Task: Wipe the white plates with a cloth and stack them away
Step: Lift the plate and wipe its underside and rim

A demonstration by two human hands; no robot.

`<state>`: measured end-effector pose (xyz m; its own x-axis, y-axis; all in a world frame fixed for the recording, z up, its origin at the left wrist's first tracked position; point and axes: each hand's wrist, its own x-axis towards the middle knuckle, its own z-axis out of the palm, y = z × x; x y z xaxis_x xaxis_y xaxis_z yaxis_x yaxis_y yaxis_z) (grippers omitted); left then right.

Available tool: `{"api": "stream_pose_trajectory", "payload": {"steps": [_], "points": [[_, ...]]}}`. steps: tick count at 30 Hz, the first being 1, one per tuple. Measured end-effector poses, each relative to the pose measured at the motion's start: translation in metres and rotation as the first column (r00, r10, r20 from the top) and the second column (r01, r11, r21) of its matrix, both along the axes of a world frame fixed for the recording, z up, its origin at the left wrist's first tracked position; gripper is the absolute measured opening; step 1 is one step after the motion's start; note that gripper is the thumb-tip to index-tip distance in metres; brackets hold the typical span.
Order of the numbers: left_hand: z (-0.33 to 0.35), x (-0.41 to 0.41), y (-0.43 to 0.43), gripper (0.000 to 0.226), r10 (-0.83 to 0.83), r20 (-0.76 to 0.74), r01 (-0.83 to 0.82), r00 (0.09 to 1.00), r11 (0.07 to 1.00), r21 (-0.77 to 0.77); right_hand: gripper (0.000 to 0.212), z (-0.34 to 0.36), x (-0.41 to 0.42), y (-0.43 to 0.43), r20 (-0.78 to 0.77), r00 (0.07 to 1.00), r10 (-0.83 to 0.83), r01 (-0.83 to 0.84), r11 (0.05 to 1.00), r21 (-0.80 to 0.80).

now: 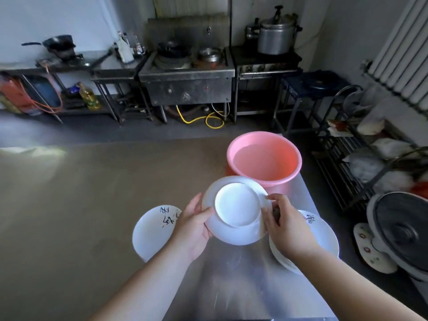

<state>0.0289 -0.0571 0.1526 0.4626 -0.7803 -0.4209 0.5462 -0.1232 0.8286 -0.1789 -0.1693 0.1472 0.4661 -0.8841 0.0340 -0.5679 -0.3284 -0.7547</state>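
Observation:
I hold a white plate above the metal table, its underside and round foot ring turned toward me. My left hand grips its left rim with the thumb on the underside. My right hand grips the right rim, fingers curled over the edge; something dark shows under the fingers, and I cannot tell whether it is a cloth. A single white plate with black writing lies flat to the left. A stack of white plates sits to the right, partly hidden by my right forearm.
A pink basin filled with water stands just behind the held plate. The steel table stretches wide to the left. A wire rack with bags and a fan stand off the table's right edge. Stoves line the far wall.

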Motion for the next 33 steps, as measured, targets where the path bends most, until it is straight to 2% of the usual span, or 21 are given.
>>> {"api": "stream_pose_trajectory", "payload": {"steps": [3,5,8,10,13,16,21,24,27,29,33], "points": [[0.018,-0.007,0.002,0.045,-0.031,0.015,0.032,0.999,0.999,-0.039,0.020,0.015,-0.011,-0.010,-0.121,0.988,-0.092,0.064,0.974,-0.219],[0.025,-0.014,0.004,0.044,-0.029,0.006,0.029,1.000,0.998,-0.054,0.015,0.030,-0.017,-0.014,-0.012,0.993,-0.115,0.105,0.943,-0.317],[0.039,-0.032,0.011,0.047,-0.049,0.024,0.051,0.999,0.994,-0.099,0.018,0.056,-0.021,-0.011,0.215,0.976,0.047,0.042,0.920,-0.389],[0.047,-0.047,0.016,0.047,-0.078,0.039,0.082,0.996,0.988,-0.129,0.030,0.068,-0.017,-0.005,0.246,0.949,0.197,-0.062,0.881,-0.469],[0.063,-0.075,0.022,0.047,-0.108,0.063,0.117,0.992,0.979,-0.168,0.054,0.072,-0.007,-0.003,0.152,0.939,0.308,-0.184,0.826,-0.533],[0.076,-0.096,0.027,0.049,-0.104,0.070,0.117,0.992,0.967,-0.226,0.055,0.069,-0.006,0.008,0.042,0.923,0.382,-0.286,0.756,-0.588],[0.086,-0.107,0.032,0.046,-0.021,0.047,0.033,0.999,0.961,-0.273,0.057,0.056,-0.043,0.054,-0.078,0.835,0.545,-0.456,0.605,-0.653],[0.087,-0.114,0.037,0.045,-0.028,0.034,0.036,0.999,0.963,-0.268,0.059,0.056,-0.056,0.049,-0.165,0.834,0.526,-0.488,0.566,-0.664],[0.088,-0.123,0.038,0.046,-0.045,0.039,0.054,0.998,0.957,-0.285,0.069,0.071,-0.051,0.023,-0.166,0.907,0.388,-0.393,0.636,-0.664],[0.092,-0.127,0.034,0.046,-0.022,0.030,0.031,0.999,0.949,-0.313,0.077,0.074,-0.051,0.029,-0.154,0.913,0.379,-0.379,0.640,-0.668],[0.092,-0.131,0.027,0.045,0.039,-0.007,-0.039,0.999,0.947,-0.320,0.082,0.058,-0.069,0.069,-0.223,0.850,0.477,-0.478,0.520,-0.708]]}}
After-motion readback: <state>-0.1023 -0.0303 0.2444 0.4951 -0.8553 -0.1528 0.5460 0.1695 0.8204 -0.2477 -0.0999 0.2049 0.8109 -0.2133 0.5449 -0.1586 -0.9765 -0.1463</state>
